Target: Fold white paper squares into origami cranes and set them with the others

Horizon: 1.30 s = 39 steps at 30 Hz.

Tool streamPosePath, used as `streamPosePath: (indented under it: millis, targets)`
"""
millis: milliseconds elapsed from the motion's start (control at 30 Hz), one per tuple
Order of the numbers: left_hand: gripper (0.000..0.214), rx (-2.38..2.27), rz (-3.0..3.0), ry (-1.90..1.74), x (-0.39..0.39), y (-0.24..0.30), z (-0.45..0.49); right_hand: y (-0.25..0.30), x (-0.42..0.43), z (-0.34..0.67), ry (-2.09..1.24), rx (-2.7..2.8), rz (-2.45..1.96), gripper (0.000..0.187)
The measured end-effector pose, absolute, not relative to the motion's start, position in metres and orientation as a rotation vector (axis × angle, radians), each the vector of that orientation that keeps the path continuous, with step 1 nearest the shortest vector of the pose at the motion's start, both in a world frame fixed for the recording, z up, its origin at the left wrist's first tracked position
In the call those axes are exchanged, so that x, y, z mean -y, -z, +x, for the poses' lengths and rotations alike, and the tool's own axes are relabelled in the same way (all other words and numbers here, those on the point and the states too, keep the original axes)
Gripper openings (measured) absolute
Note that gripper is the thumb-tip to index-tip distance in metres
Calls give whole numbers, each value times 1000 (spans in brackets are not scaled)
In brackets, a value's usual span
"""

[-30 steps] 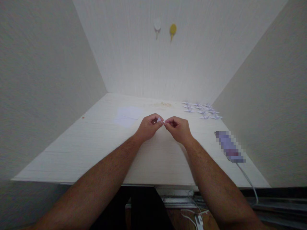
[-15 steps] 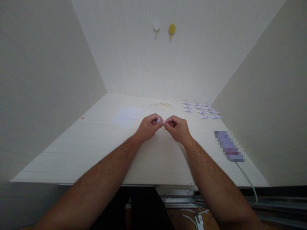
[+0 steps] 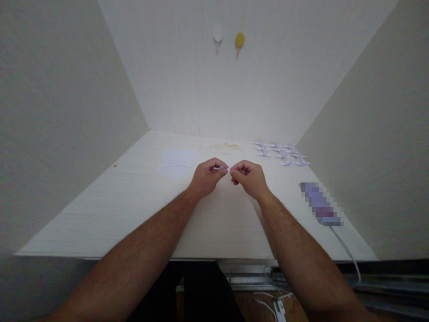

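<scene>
My left hand [image 3: 207,180] is closed in a pinch on a small folded piece of white paper [image 3: 228,169], most of it hidden behind the fingers. A pale tip of it pokes out toward the right. Close against that tip, my right hand [image 3: 250,180] has its thumb and forefinger pinched together, apparently on the paper's end. Both hands are held over the middle of the table. Several white folded paper cranes [image 3: 284,156] stand grouped at the back right.
Flat white paper sheets [image 3: 177,163] lie left of my hands on the white table [image 3: 110,214]. A blurred-out phone-like device [image 3: 318,203] with a cable [image 3: 345,250] is at the right. Walls enclose the table; a yellow hook [image 3: 240,40] and a white hook [image 3: 217,35] hang at the back.
The folded paper has turned in my left fingers, so less of its pointed flap shows. My right hand's lower fingers have curled differently and now show below the thumb.
</scene>
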<state>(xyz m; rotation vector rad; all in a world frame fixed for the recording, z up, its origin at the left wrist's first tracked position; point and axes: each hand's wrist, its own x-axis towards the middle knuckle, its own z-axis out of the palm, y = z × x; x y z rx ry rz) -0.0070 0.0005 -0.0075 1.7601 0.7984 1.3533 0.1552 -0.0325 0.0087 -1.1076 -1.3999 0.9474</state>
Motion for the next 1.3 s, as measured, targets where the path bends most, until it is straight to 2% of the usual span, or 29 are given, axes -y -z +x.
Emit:
streamPosePath:
  millis: [200,567,1167,1300]
  targets:
    - [2,-872,1975,-1485,3,5,-7,-11,33,153,-1132,1314,-1060,17]
    - [7,-844,2242,-1595,6,3,-7,-8,31,146,-1224,1204,-1054,13]
    - [8,-848,2317,-1458,5,6,-10,-11,30,148,-1378,1071,-1193,12]
    - [8,-858,2301,-1456,6,6,-10,-10,30,147,-1277,1150,-1208,11]
